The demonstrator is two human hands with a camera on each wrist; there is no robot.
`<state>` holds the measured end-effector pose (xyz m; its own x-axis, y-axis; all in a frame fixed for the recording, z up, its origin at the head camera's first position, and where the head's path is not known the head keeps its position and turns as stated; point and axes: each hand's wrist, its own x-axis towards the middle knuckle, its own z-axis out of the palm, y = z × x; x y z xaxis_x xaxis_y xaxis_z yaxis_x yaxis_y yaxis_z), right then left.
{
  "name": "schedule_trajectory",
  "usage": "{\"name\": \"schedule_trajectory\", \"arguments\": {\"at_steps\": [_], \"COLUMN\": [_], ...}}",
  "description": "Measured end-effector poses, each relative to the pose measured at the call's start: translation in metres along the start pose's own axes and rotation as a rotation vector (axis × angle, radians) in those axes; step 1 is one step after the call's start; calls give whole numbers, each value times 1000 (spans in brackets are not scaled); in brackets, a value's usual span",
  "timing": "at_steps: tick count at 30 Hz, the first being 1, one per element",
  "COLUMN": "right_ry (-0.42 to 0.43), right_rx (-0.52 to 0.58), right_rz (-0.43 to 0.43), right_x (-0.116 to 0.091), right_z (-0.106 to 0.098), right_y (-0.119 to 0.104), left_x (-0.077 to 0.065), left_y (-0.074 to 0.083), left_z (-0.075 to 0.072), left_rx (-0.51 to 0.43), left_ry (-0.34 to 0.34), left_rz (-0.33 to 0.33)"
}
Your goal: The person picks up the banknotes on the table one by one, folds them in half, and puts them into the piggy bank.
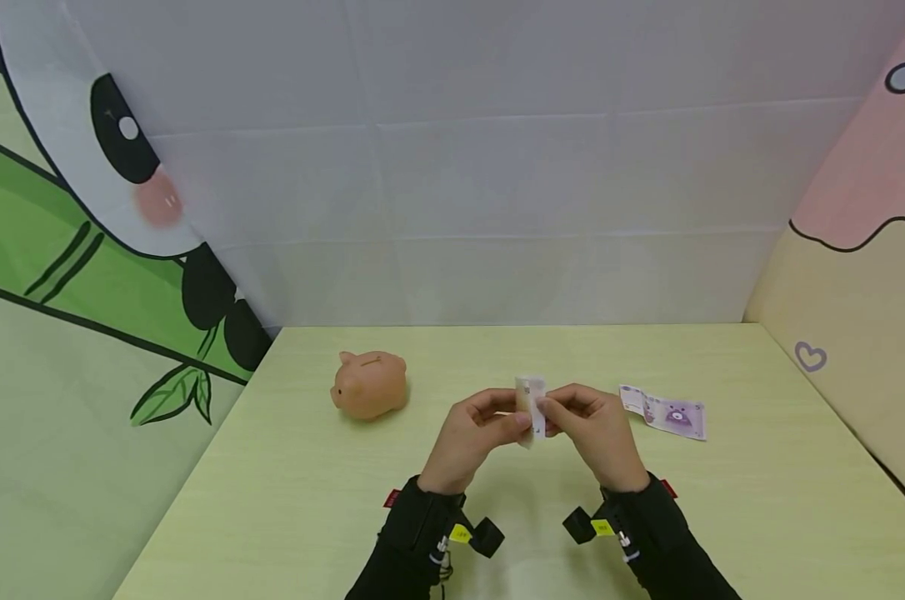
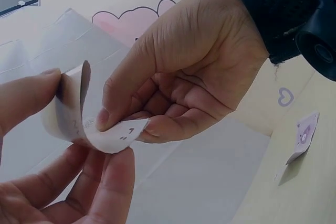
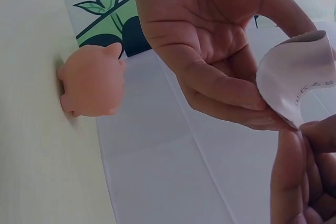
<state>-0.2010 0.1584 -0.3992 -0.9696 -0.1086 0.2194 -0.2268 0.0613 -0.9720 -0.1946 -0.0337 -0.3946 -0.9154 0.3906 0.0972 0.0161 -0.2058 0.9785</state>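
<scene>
A small paper play banknote (image 1: 531, 408), bent into a curve, is held up above the table between both hands. My left hand (image 1: 477, 435) pinches it between thumb and fingers from the left. From the other side my right hand (image 1: 597, 433) pinches it the same way. In the left wrist view the note (image 2: 113, 136) curls back on itself, one end raised under the left thumb. The right wrist view shows the bent note (image 3: 294, 74) with its pale outer face. Its full print cannot be made out.
An orange-pink piggy bank (image 1: 370, 385) with a slot in its back stands on the table (image 1: 287, 500) to the left. Right of the hands lies a purple play banknote (image 1: 673, 417) with a crease, partly raised. White and cartoon-printed cloth walls (image 1: 490, 175) rise behind and at the sides.
</scene>
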Motion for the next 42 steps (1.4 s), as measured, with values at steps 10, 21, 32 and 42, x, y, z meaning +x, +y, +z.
{"name": "schedule_trajectory", "arguments": {"at_steps": [10, 21, 32, 42], "right_ry": [-29, -66, -91, -126], "right_rx": [6, 17, 36, 65], "right_rz": [-24, -1, 17, 4], "right_x": [-1, 0, -2, -2], "right_z": [2, 2, 2, 1], "right_y": [-1, 2, 2, 4], "left_x": [1, 2, 2, 2], "left_y": [-1, -3, -2, -2], "left_z": [2, 4, 6, 6], "left_rx": [33, 53, 89, 108], "left_ry": [22, 69, 105, 123], "left_rz": [-3, 3, -8, 3]}}
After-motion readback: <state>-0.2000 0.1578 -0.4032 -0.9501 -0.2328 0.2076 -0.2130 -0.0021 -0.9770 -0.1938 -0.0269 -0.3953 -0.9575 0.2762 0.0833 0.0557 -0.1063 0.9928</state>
